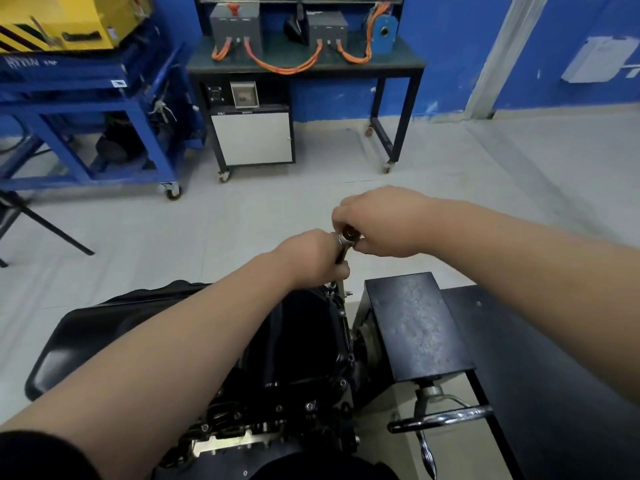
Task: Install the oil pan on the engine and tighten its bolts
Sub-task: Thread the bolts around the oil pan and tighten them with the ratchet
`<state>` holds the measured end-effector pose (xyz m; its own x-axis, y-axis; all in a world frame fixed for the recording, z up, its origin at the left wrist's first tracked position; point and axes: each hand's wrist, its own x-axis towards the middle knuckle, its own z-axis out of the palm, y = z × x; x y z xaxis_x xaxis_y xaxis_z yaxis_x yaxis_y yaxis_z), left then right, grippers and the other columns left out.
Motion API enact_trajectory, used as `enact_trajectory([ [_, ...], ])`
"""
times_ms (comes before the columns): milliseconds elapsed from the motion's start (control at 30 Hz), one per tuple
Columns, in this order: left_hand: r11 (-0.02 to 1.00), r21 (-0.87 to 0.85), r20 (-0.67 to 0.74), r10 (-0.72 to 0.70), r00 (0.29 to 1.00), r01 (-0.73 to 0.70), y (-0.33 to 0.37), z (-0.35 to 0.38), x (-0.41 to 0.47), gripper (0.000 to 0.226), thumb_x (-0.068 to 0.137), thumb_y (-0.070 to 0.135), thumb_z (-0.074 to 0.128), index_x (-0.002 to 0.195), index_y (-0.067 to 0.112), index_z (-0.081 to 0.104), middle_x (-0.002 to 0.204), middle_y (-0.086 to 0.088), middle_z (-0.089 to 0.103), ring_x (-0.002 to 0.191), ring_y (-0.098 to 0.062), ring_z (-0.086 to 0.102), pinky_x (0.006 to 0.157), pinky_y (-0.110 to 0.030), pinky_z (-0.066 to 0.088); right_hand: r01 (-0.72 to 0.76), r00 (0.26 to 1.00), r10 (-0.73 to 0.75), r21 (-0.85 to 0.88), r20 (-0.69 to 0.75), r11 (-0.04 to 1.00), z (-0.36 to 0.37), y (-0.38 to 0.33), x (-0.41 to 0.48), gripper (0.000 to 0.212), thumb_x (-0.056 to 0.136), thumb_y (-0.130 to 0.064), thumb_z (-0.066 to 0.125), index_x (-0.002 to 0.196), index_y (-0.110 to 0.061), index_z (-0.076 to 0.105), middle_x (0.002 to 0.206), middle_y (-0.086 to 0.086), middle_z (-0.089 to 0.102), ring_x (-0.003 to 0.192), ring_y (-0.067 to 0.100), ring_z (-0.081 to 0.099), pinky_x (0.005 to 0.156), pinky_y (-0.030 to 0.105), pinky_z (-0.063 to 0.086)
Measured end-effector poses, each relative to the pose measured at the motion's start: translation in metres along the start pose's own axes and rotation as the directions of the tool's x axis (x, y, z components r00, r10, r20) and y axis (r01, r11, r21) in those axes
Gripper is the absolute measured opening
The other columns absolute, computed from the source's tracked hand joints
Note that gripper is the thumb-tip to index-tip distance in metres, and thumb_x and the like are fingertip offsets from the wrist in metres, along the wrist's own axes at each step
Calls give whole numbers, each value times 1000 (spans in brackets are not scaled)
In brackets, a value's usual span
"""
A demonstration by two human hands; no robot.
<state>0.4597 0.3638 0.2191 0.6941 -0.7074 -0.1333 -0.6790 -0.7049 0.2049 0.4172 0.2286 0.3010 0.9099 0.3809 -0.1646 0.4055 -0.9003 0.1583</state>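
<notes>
The black oil pan [304,341] lies on top of the engine [263,420], which sits low in the middle of the head view. Small bolts [309,406] show along the pan's rim. A ratchet wrench [346,242] stands upright over the pan's far right corner, its socket extension [332,285] reaching down to the rim. My left hand [313,259] grips the wrench's dark shaft. My right hand [377,221] holds the ratchet head from above, fingers curled round it. My left forearm hides much of the pan's near left side.
A black engine stand [419,327] with a chrome crank handle [440,417] is just right of the engine. A black stool seat [86,334] lies at the left. Farther off stand a blue cart [86,109] and a bench with orange cables [304,64].
</notes>
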Motion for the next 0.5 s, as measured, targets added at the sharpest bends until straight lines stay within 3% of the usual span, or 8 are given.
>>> enact_trajectory([
  [100, 997, -20, -13, -70, 997, 70, 4, -1, -1, 37, 88, 41, 47, 57, 27, 33, 58, 6, 42, 61, -21, 44, 56, -28, 34, -82, 994, 81, -13, -72, 997, 5, -5, 0, 35, 86, -45, 49, 111, -21, 52, 96, 2, 62, 83, 27, 58, 61, 33, 42],
  [200, 988, -96, -42, -129, 991, 125, 8, -2, 0, 29, 89, 26, 47, 61, 19, 39, 71, -1, 53, 71, -27, 51, 62, -29, 40, -188, 980, 192, 63, -58, 980, 10, -12, 6, 44, 90, -48, 45, 118, -14, 50, 102, 8, 61, 85, 29, 57, 63, 33, 41],
  [367, 998, -9, 35, -55, 998, 55, 5, -7, 1, 31, 87, 34, 50, 62, 16, 47, 61, 2, 47, 76, -27, 58, 65, -34, 48, 50, 999, -51, 76, 5, 996, 2, 1, 3, 43, 88, -23, 51, 129, -28, 40, 103, -4, 63, 94, 27, 56, 80, 42, 48],
  [433, 996, -2, 4, -94, 996, 94, 6, -7, 0, 30, 91, 40, 44, 78, 16, 55, 72, 1, 52, 77, -24, 54, 65, -32, 43, 27, 998, -27, -13, -48, 1000, 3, -3, 4, 43, 89, -33, 50, 129, -24, 40, 101, 0, 65, 89, 28, 57, 75, 37, 46],
  [500, 993, -40, -23, -116, 993, 115, 7, -3, 1, 21, 93, 28, 40, 80, 14, 50, 80, -3, 53, 73, -23, 47, 64, -30, 39, -90, 993, 88, -22, -78, 996, 7, -10, 7, 43, 89, -43, 46, 123, -16, 46, 99, 7, 63, 78, 29, 53, 63, 33, 42],
])
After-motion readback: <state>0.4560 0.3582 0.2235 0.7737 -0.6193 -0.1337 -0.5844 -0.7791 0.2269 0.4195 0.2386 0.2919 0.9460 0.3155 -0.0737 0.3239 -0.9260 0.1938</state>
